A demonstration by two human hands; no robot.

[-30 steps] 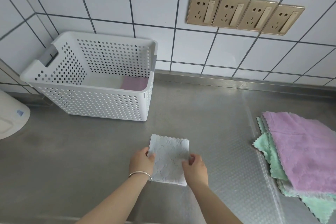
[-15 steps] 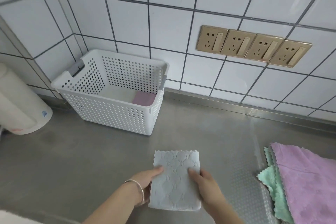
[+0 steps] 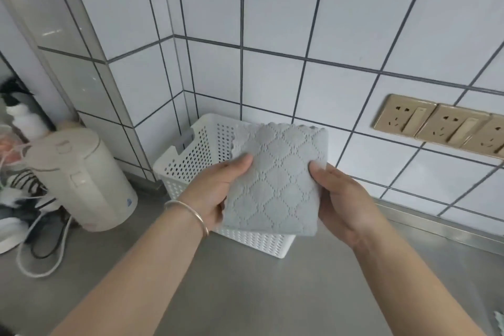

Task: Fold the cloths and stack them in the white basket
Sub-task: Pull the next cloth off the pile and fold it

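Head view: folded grey cloth (image 3: pixel 275 180) held up off the counter (image 3: pixel 245 289), right over the white basket (image 3: pixel 191 155) at 12 o'clock. Left hand (image 3: pixel 215 191) and right hand (image 3: pixel 341 199) pinched its side edges, thumbs on top. Best lowered flat and level, probably, so the fold didn't flop open.

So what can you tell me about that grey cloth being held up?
The grey cloth is folded into a thick rectangle with a stitched diamond pattern and scalloped edges at the top. It looks soft, like microfibre. Both hands hold it in the air in front of the white basket: left hand and right hand each pinch one side.
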